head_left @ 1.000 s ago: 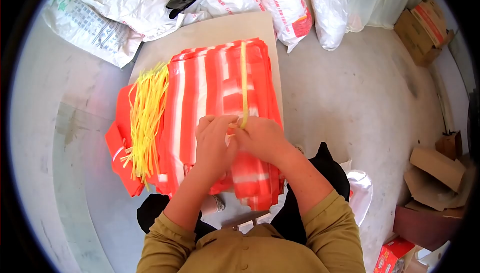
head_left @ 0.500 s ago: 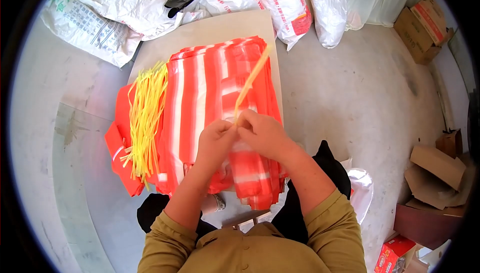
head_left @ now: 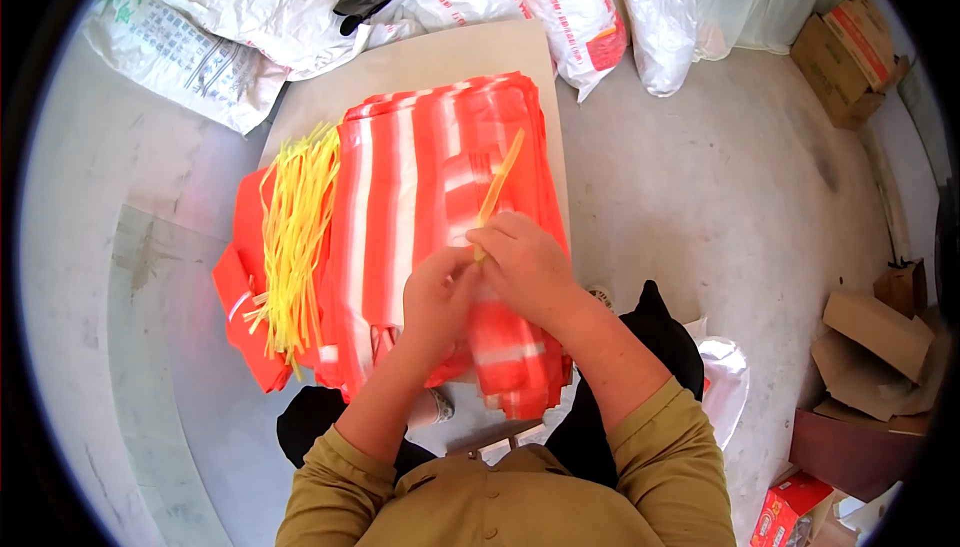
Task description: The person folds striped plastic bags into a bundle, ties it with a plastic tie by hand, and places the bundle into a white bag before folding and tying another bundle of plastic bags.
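Note:
A thin yellow strip (head_left: 503,175) slants up and away from between my hands, its lower end at my fingertips. My right hand (head_left: 528,265) pinches it between thumb and fingers. Just beside it, my left hand (head_left: 438,292) is closed, with its fingertips at the strip's lower end; exactly how they grip it is partly hidden. Under both hands lies a thick stack of red-and-white striped plastic bags (head_left: 388,187), with a narrower folded striped bundle (head_left: 508,352) on its near right part. Many more yellow strips (head_left: 298,237) lie in a loose bunch on the left side, over red plastic.
The stack rests on a tan board (head_left: 420,57). Stuffed white sacks (head_left: 205,57) and a black bag (head_left: 362,2) line the far side. Cardboard boxes (head_left: 850,62) stand at the far right, with an opened carton (head_left: 875,352) nearer on the right. My knees flank the board's near end.
My right hand has shifted slightly along the strip, and less of the strip sticks out beyond my fingers. My left hand has turned and dropped a little, its fingers loosening.

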### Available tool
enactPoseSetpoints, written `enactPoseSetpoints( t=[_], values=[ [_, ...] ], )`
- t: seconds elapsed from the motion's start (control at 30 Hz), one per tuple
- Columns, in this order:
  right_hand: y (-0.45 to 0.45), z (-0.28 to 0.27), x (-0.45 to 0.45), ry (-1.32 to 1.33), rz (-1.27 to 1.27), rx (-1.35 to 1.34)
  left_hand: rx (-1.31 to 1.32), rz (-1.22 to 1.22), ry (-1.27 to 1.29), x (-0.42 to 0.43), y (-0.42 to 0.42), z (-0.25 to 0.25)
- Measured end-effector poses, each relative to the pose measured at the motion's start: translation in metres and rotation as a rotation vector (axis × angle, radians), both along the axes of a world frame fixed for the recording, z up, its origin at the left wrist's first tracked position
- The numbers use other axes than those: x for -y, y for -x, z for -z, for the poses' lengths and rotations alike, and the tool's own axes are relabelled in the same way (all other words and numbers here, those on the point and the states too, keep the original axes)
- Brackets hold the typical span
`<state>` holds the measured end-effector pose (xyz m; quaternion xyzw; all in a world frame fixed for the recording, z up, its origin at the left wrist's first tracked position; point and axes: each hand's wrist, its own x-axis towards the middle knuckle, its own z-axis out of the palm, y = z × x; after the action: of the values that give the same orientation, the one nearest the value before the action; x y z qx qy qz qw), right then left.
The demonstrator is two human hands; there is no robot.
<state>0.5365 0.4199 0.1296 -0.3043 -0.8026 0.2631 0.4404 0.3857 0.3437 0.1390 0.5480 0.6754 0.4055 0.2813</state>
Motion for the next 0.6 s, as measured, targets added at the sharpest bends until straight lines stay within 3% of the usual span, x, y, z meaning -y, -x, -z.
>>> enactPoseSetpoints(
  t=[0.6],
  values=[
    [-0.002,-0.001,0.004,0.140,-0.008,-0.009,0.230,-0.083,-0.039,0.000,-0.004,0.010]
  ],
)
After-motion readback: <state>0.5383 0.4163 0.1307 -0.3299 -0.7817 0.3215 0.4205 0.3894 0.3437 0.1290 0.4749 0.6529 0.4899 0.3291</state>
